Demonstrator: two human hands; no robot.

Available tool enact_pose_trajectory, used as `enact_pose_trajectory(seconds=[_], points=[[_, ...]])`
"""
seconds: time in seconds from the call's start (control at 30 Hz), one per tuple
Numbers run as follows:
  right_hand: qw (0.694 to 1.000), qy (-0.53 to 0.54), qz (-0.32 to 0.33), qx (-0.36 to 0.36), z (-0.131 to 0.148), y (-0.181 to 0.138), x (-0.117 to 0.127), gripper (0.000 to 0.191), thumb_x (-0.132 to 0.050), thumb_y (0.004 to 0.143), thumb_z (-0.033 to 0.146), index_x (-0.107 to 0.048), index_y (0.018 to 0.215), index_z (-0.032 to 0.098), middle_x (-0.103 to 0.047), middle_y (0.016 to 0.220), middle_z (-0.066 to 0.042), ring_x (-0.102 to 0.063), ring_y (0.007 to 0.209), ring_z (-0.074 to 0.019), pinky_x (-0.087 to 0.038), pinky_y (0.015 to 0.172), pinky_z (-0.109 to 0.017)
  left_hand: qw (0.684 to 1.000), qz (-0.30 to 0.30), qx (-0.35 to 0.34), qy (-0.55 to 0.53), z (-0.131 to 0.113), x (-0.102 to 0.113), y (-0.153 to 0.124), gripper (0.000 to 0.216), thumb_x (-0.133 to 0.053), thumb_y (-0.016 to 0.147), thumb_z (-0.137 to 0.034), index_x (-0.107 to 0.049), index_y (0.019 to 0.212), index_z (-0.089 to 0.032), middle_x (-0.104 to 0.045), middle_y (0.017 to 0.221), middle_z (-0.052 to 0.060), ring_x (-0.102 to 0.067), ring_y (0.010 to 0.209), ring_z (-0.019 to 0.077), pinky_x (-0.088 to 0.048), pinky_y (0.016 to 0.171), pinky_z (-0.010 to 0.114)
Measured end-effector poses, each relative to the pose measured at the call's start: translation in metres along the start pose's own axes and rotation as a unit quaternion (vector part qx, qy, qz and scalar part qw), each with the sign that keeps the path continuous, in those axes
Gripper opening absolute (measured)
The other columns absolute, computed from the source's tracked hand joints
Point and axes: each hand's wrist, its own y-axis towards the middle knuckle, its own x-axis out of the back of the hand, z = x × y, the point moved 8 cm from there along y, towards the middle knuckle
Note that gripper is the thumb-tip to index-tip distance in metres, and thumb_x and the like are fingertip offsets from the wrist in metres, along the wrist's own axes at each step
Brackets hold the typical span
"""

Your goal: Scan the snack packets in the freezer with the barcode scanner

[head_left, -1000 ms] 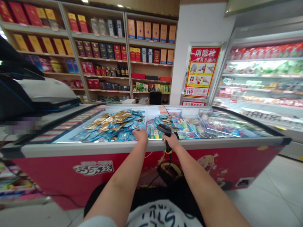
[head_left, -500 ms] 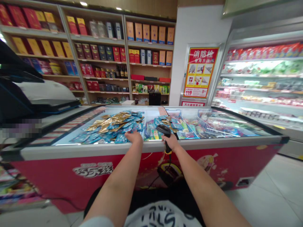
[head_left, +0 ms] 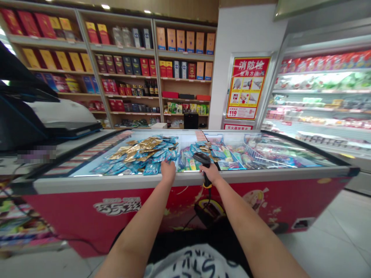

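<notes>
In my right hand (head_left: 212,172) is a black handheld barcode scanner (head_left: 202,157) with a yellow band at its base. My fingers wrap its grip, its head points forward over the freezer's front rim, and its cord hangs down in front. My left hand (head_left: 168,170) is at the near right edge of a pile of small blue packets (head_left: 152,167) and gold packets (head_left: 130,151). Its fingers are curled together against the pile; what they hold, if anything, is hidden. The pile lies on the glass top of the chest freezer (head_left: 185,178).
A smaller group of packets (head_left: 203,146) lies right of the big pile. Frozen goods (head_left: 249,158) show through the glass. A counter machine (head_left: 58,116) stands at left. Boxed bottles (head_left: 179,40) fill shelves behind, and a lit refrigerated display (head_left: 321,90) is at right.
My left hand has drawn its fingers in and shifted slightly right at the pile's edge. My right hand still holds the scanner. The whole view has moved slightly.
</notes>
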Motion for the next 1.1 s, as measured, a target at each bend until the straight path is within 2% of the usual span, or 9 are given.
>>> enact_pose_trajectory(seconds=[0.1, 0.17, 0.27, 0.33, 0.43, 0.5, 0.6, 0.8, 1.1], points=[[1.000, -0.007, 0.001, 0.001, 0.001, -0.001, 0.000, 0.023, -0.066, 0.069, 0.036, -0.065, 0.058, 0.016, -0.062, 0.051, -0.004, -0.056, 0.049, -0.0157, -0.042, 0.053, -0.028, 0.998, 0.056, 0.009, 0.006, 0.003, 0.013, -0.010, 0.035, -0.049, 0.087, -0.026, -0.063, 0.115, -0.011, -0.069, 0.113, 0.015, -0.064, 0.104, 0.0249, -0.049, 0.089, 0.033], [1.000, -0.010, 0.001, 0.005, 0.002, -0.001, 0.000, 0.023, -0.065, 0.070, 0.036, -0.065, 0.057, 0.016, -0.061, 0.049, -0.003, -0.055, 0.049, -0.0155, -0.043, 0.054, -0.028, 0.996, 0.059, -0.041, 0.046, -0.004, 0.027, -0.018, 0.030, -0.048, 0.088, -0.028, -0.068, 0.106, -0.013, -0.069, 0.107, 0.014, -0.062, 0.107, 0.0268, -0.046, 0.094, 0.037], [1.000, -0.014, 0.002, 0.002, 0.001, -0.001, 0.000, 0.023, -0.065, 0.070, 0.036, -0.065, 0.058, 0.017, -0.061, 0.050, -0.003, -0.056, 0.050, -0.0156, -0.043, 0.055, -0.028, 0.984, -0.048, -0.122, 0.119, -0.017, 0.057, -0.027, 0.040, -0.051, 0.088, -0.036, -0.063, 0.122, -0.017, -0.057, 0.131, 0.016, -0.046, 0.129, 0.0311, -0.035, 0.107, 0.048], [1.000, -0.027, -0.001, -0.003, 0.001, -0.001, 0.000, 0.023, -0.065, 0.070, 0.036, -0.065, 0.057, 0.017, -0.062, 0.051, -0.004, -0.057, 0.050, -0.0158, -0.044, 0.056, -0.028, 0.976, -0.078, -0.115, 0.169, -0.016, 0.064, -0.026, 0.061, -0.054, 0.086, -0.048, -0.047, 0.141, -0.024, -0.035, 0.152, 0.015, -0.026, 0.142, 0.0362, -0.025, 0.110, 0.060], [0.999, -0.051, -0.001, 0.001, 0.001, 0.000, 0.001, 0.023, -0.066, 0.070, 0.035, -0.066, 0.055, 0.017, -0.062, 0.050, -0.004, -0.057, 0.050, -0.0161, -0.044, 0.057, -0.028, 0.972, 0.028, -0.064, 0.225, -0.003, 0.043, -0.009, 0.080, -0.053, 0.080, -0.064, -0.029, 0.151, -0.035, -0.008, 0.163, 0.010, -0.001, 0.145, 0.0457, -0.019, 0.103, 0.074], [0.999, -0.053, 0.003, 0.009, -0.001, 0.002, 0.001, 0.024, -0.065, 0.070, 0.036, -0.067, 0.056, 0.017, -0.062, 0.050, -0.004, -0.057, 0.050, -0.0161, -0.044, 0.056, -0.028, 0.964, 0.094, -0.049, 0.246, 0.003, 0.026, 0.005, 0.078, -0.048, 0.082, -0.065, -0.026, 0.152, -0.038, -0.002, 0.164, 0.008, 0.008, 0.144, 0.0485, -0.017, 0.099, 0.079], [0.999, -0.039, 0.007, 0.013, -0.006, 0.004, 0.001, 0.023, -0.065, 0.071, 0.037, -0.067, 0.059, 0.016, -0.064, 0.052, -0.004, -0.056, 0.049, -0.0154, -0.043, 0.054, -0.028, 0.955, 0.143, -0.048, 0.257, 0.006, 0.010, 0.025, 0.071, -0.042, 0.087, -0.059, -0.023, 0.153, -0.039, 0.001, 0.164, 0.007, 0.012, 0.145, 0.0466, -0.014, 0.099, 0.080], [1.000, 0.010, 0.014, 0.000, -0.004, 0.004, 0.000, 0.022, -0.068, 0.067, 0.037, -0.066, 0.063, 0.015, -0.065, 0.055, -0.004, -0.055, 0.047, -0.0145, -0.043, 0.052, -0.028, 0.954, 0.136, -0.083, 0.253, 0.005, 0.001, 0.044, 0.070, -0.041, 0.088, -0.058, -0.021, 0.153, -0.039, 0.002, 0.164, 0.006, 0.012, 0.146, 0.0438, -0.015, 0.101, 0.078], [0.979, 0.191, -0.047, -0.056, -0.001, 0.012, 0.015, 0.027, -0.071, 0.062, 0.042, -0.063, 0.067, 0.016, -0.065, 0.060, -0.003, -0.054, 0.045, -0.0130, -0.040, 0.043, -0.026, 0.951, 0.131, -0.126, 0.252, -0.001, 0.014, 0.034, 0.072, -0.042, 0.088, -0.060, -0.024, 0.153, -0.035, -0.006, 0.163, 0.010, 0.006, 0.147, 0.0423, -0.021, 0.100, 0.077]])
